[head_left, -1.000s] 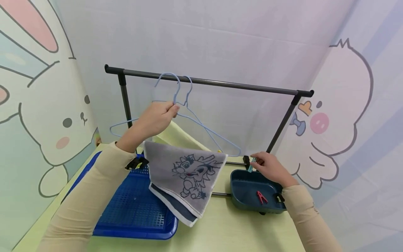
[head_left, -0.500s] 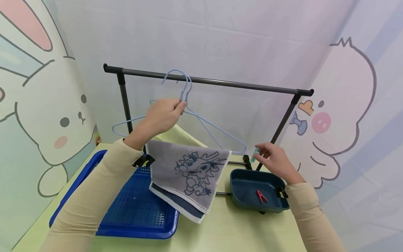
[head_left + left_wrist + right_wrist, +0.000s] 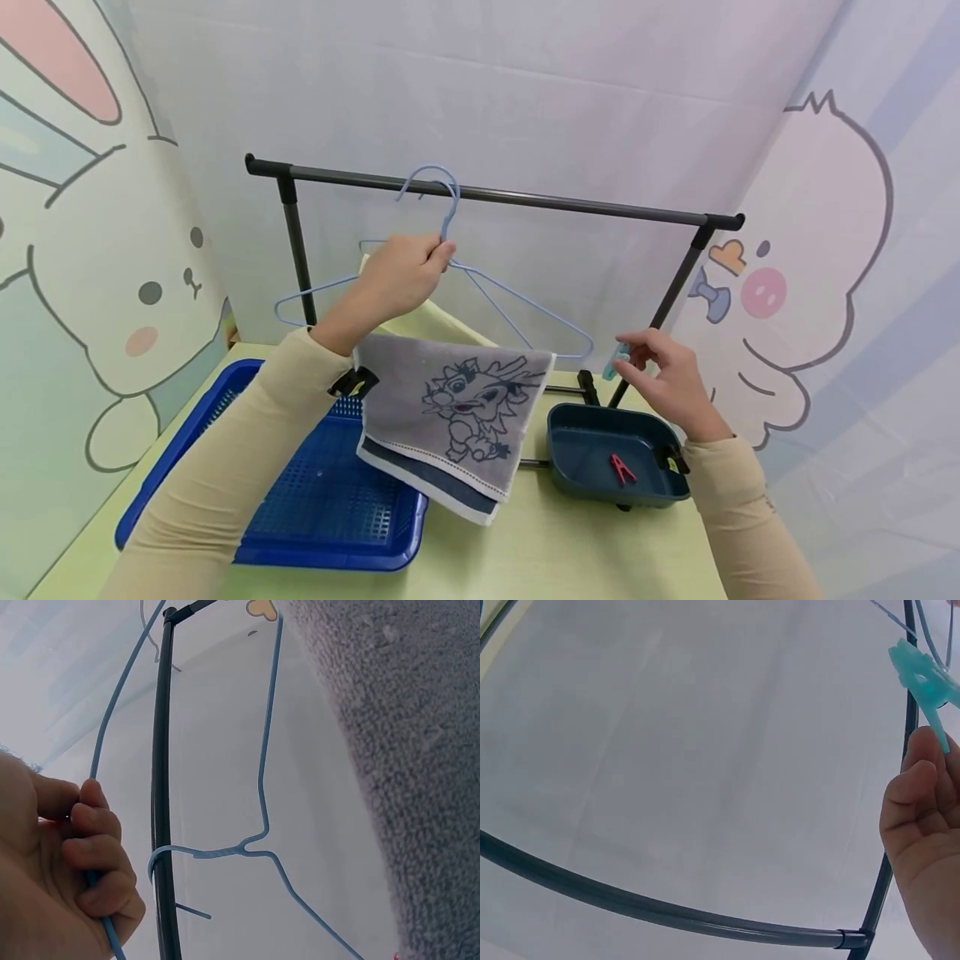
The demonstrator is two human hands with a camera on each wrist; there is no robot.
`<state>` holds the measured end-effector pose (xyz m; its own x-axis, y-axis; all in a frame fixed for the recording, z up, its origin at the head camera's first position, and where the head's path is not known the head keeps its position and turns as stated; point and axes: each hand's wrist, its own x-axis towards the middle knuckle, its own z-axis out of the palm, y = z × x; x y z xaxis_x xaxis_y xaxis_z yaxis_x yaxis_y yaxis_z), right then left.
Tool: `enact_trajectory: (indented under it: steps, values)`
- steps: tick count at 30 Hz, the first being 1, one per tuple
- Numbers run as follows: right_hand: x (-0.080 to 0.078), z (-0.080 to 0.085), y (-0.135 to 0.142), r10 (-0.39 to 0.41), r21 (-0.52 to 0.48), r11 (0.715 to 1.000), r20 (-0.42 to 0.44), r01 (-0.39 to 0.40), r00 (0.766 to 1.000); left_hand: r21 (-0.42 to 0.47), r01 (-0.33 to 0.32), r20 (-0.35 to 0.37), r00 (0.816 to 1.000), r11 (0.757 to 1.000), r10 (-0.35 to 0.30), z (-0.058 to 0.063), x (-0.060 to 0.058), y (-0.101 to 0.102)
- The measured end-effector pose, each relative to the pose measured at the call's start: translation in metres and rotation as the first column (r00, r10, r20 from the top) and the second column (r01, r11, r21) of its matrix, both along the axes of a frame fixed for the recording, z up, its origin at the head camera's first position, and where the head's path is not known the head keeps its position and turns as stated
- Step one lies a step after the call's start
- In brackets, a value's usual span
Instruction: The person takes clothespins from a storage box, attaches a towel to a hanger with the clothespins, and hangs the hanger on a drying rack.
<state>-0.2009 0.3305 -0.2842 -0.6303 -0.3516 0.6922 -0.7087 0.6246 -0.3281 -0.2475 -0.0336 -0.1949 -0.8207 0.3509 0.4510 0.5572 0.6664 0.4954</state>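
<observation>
My left hand [image 3: 408, 273] grips a light blue clothes hanger [image 3: 455, 202] just under its hook, which overlaps the rack's rod in the head view. Below that hand hangs a grey towel [image 3: 442, 400] with a dragon drawing and a white-edged dark band; my wrist covers part of its top edge. A second blue hanger [image 3: 264, 750] is hooked on the rod, seen from below in the left wrist view. Pale yellow cloth [image 3: 438, 323] shows behind the towel. Between thumb and fingers, my right hand [image 3: 667, 379] pinches a turquoise clothespin [image 3: 924, 679] above the dark bin.
A black drying rack [image 3: 570, 203] spans the table [image 3: 517, 550]. At left stands a blue perforated basket [image 3: 322, 560], partly under the towel. The dark teal bin [image 3: 600, 492] at right holds a red clothespin [image 3: 622, 468]. Curtains with cartoon animals enclose the sides.
My left hand has shifted right, carrying hanger and towel, so the two hooks now nearly line up. My right hand has risen and moved slightly right with the turquoise clothespin.
</observation>
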Motion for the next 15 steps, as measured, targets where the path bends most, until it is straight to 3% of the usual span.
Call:
enact_trajectory:
  steps: [3, 7, 15]
  values:
    - [0.009, 0.010, -0.011, 0.082, -0.035, 0.996, -0.026, -0.083, 0.996, -0.001, -0.012, 0.003, 1.000, 1.000, 0.012, -0.001, -0.001, 0.001]
    - [0.018, 0.023, -0.026, 0.166, -0.007, 0.986, -0.052, -0.166, 0.985, -0.017, -0.031, 0.004, 1.000, 0.999, 0.031, -0.002, -0.001, 0.004]
    - [0.017, 0.027, -0.034, 0.209, 0.027, 0.978, -0.040, -0.208, 0.977, -0.033, -0.008, -0.002, 1.000, 0.999, 0.008, -0.002, 0.001, 0.015]
